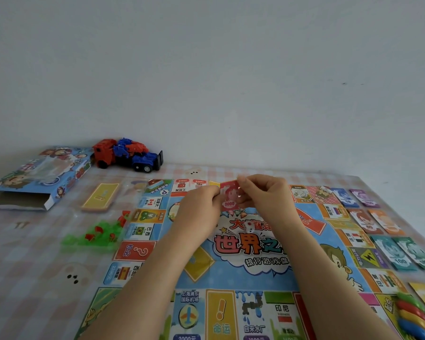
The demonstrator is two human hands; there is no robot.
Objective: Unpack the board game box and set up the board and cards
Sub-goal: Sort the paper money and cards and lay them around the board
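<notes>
Red banknotes (228, 198) over board (243, 280), left hand (198, 213) fingers pinching one edge, right hand (265, 196) fingers clamped opposite

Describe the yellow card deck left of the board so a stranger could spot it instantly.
Find the colourful game board covering the table, then look just off its far left corner. Between the open blue box and the pile of green and red plastic pieces lies the deck: a flat yellow, orange-edged rectangle bearing an exclamation mark.
</notes>
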